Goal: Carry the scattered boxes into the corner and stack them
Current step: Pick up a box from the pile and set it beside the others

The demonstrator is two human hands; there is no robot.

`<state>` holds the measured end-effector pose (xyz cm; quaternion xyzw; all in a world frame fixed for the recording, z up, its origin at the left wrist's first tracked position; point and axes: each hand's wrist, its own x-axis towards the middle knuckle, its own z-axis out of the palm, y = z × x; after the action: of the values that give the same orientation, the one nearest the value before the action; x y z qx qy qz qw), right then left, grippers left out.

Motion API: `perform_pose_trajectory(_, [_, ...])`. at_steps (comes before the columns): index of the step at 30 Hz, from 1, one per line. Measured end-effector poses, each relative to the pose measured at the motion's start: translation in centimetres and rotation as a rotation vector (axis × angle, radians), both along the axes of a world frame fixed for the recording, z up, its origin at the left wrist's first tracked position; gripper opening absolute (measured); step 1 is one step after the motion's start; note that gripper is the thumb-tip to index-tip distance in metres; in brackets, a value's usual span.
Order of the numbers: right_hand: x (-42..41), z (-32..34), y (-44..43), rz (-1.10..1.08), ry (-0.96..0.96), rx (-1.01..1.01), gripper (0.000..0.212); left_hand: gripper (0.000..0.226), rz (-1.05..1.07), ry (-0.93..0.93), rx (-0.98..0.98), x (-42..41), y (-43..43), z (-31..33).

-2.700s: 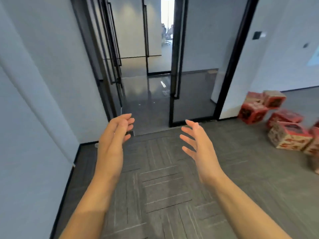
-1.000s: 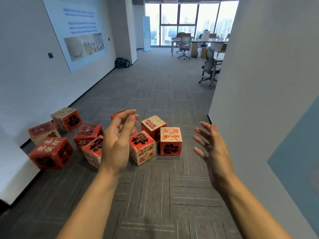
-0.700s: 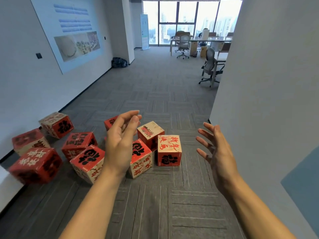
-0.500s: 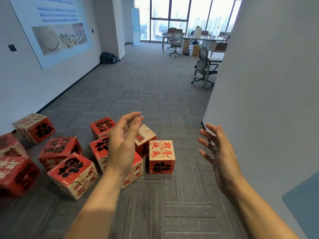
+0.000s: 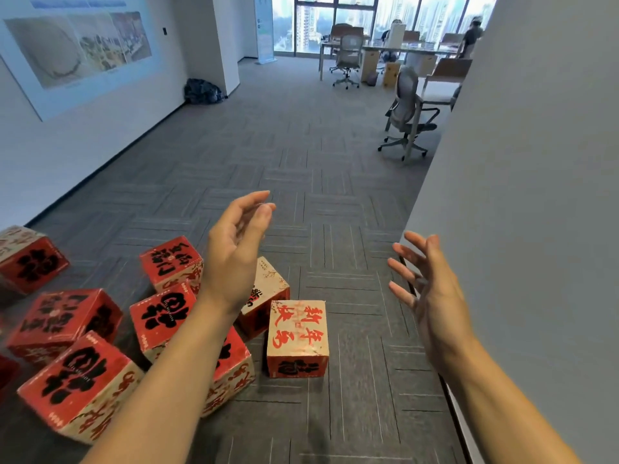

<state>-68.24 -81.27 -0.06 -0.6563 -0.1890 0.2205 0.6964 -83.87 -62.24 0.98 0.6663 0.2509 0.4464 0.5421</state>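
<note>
Hovering palms-inward above the carpet (image 5: 351, 413), the left grip (image 5: 234, 259) and right grip (image 5: 432, 296) hang splayed and empty, seemingly spaced to clasp the cream-topped box (image 5: 297, 326) just below between them; red boxes (image 5: 75, 373) lie scattered leftward.

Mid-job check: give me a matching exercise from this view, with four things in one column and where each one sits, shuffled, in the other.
1. cream-topped box
2. dark bag
3. nearest office chair
4. right hand

A. on the floor at the foot of the white pillar
B. raised and open, next to the grey wall
C. on the carpet, right of the red boxes
D. beside the desk

Pairs: 1-C, 2-A, 3-D, 4-B.
</note>
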Motion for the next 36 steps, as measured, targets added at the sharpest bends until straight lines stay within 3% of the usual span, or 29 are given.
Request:
perform_pose_trajectory(2, [5.7, -0.1, 2.6, 0.033, 0.026, -0.010, 0.069, 0.040, 0.034, 0.018, -0.008, 4.8, 2.2, -0.6])
perform_pose_trajectory(4, [11.1, 0.3, 5.5, 0.064, 0.031, -0.030, 0.062, 0.040, 0.083, 0.041, -0.032, 9.1, 4.3, -0.8])
perform_pose_trajectory(12, [24.7, 2.7, 22.9, 0.352, -0.063, -0.068, 0.064, 0.042, 0.388, 0.025, -0.032, 16.8, 15.3, 0.3])
perform_pose_trajectory(19, [30.3, -1.7, 37.3, 0.603, -0.186, -0.196, 0.070, 0.044, 0.601, 0.036, -0.165, 21.0, 24.5, -7.9])
perform_pose_trajectory(25, [34.0, -6.3, 45.9, 0.840, -0.162, -0.313, 0.075, 0.046, 0.734, 0.070, -0.297, 25.1, 28.4, -13.3])
perform_pose_trajectory(27, [34.6, -8.4, 48.8, 0.931, -0.177, -0.334, 0.076, 0.042, 0.814, 0.104, -0.329, 24.9, 28.7, -14.7])
perform_pose_trajectory(31, [34.2, -13.4, 54.5, 1.166, -0.143, -0.344, 0.056, 0.025, 1.083, 0.174, -0.406, 23.8, 27.4, -18.2])
perform_pose_trajectory(36, [34.4, -20.7, 58.2, 1.429, -0.142, -0.423, 0.058, 0.015, 1.388, 0.067, -0.625, 26.6, 22.3, -24.2])
